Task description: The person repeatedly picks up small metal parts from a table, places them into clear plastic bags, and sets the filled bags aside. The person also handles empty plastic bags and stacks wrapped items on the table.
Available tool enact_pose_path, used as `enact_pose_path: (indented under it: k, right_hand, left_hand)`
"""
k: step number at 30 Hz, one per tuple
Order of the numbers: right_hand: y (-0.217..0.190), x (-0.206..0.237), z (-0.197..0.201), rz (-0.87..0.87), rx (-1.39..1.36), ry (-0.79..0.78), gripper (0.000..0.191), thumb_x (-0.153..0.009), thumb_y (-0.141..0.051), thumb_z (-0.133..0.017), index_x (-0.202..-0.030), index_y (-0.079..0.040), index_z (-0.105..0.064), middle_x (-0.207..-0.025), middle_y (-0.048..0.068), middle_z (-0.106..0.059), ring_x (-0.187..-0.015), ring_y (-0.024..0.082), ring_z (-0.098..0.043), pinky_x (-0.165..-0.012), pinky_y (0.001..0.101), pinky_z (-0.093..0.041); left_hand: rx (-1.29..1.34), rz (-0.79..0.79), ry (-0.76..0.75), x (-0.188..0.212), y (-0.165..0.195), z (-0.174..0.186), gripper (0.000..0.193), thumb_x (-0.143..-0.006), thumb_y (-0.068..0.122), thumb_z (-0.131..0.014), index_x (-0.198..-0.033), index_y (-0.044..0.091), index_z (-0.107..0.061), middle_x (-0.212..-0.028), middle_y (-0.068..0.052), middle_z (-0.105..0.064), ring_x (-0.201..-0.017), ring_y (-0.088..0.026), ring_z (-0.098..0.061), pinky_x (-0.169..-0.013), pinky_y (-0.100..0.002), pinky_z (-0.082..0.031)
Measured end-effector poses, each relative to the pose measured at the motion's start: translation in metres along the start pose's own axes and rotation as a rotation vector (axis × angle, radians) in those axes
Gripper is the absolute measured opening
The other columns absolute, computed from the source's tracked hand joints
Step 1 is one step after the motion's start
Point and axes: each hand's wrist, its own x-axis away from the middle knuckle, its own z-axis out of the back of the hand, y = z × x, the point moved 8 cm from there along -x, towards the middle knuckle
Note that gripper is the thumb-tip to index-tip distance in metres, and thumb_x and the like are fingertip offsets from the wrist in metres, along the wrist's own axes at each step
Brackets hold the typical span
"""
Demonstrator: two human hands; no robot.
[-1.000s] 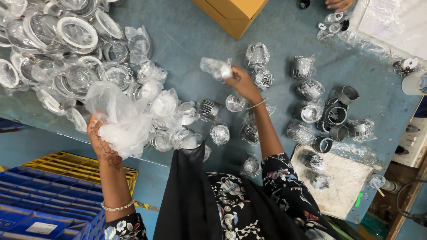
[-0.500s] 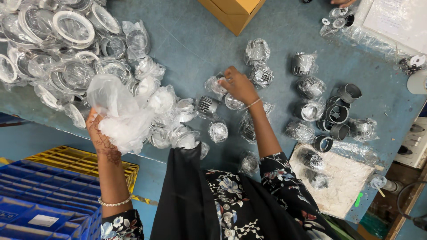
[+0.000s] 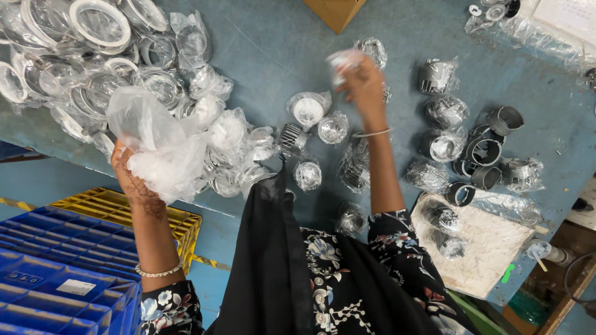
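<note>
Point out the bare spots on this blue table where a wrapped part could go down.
Bare blue tabletop lies between the heap of bagged clear rings and the brown cardboard box. A narrower bare strip runs between the right hand, holding a small bagged part, and the dark metal cylinders. It is crowded beside the left hand, which grips crumpled clear bags.

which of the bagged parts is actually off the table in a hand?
The small bagged part gripped in the right hand, raised above the blue table. The other small bagged parts lie on the table; the left hand holds only clear bags.
</note>
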Motion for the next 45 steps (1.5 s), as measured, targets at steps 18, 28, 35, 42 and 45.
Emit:
enact_pose_path:
  k: [18, 28, 35, 42, 45]
  right_hand:
    - [-0.009, 0.050, -0.080, 0.380, 0.185, -0.434, 0.027, -0.091, -0.011, -0.072, -0.117, -0.006, -0.064, -0.135, 0.012, -0.064, -0.112, 0.023, -0.068, -0.089, 0.0309, -0.062]
    - [0.026, 0.133, -0.172, 0.410, 1.140, -0.536, 0.041, -0.081, -0.033, -0.078, -0.117, -0.017, -0.068, -0.125, 0.002, -0.064, -0.133, 0.021, -0.050, -0.112, 0.0475, -0.032]
    - [-0.065, 0.187, -0.126, 0.164, 0.140, -0.499, 0.061, -0.098, -0.043, -0.062, -0.151, -0.019, -0.045, -0.147, 0.012, -0.050, -0.137, 0.030, -0.049, -0.116, 0.0489, -0.041]
    - [-0.178, 0.294, -0.110, 0.708, 0.383, -0.450, 0.065, -0.094, -0.044, -0.075, -0.149, -0.019, -0.052, -0.164, 0.016, -0.036, -0.157, 0.038, -0.031, -0.130, 0.0514, -0.028]
    - [-0.180, 0.312, -0.102, 0.717, 0.526, -0.394, 0.070, -0.087, -0.048, -0.080, -0.145, -0.017, -0.055, -0.160, 0.016, -0.038, -0.152, 0.040, -0.034, -0.125, 0.0523, -0.030]
  left_hand:
    - [0.035, -0.023, -0.010, 0.017, 0.003, 0.001, 0.050, -0.096, 0.040, -0.042, -0.139, 0.015, -0.047, -0.136, -0.006, -0.054, -0.122, -0.021, -0.056, -0.104, -0.039, -0.045]
    - [0.068, -0.062, -0.043, 0.033, 0.007, 0.004, 0.054, -0.096, 0.044, -0.040, -0.143, 0.016, -0.045, -0.141, -0.007, -0.053, -0.127, -0.022, -0.055, -0.107, -0.041, -0.044]
    - [0.140, 0.079, -0.113, 0.073, -0.038, -0.023, 0.057, -0.097, 0.047, -0.038, -0.145, 0.017, -0.044, -0.144, -0.008, -0.052, -0.130, -0.023, -0.055, -0.110, -0.042, -0.043]
    - [0.415, 0.581, -0.420, 0.143, -0.157, -0.127, 0.061, -0.097, 0.050, -0.037, -0.148, 0.017, -0.043, -0.147, -0.008, -0.051, -0.133, -0.024, -0.054, -0.112, -0.044, -0.043]
    - [0.563, 0.716, -0.494, 0.162, -0.184, -0.154, 0.062, -0.097, 0.051, -0.036, -0.149, 0.018, -0.042, -0.149, -0.009, -0.051, -0.134, -0.025, -0.054, -0.113, -0.044, -0.042]
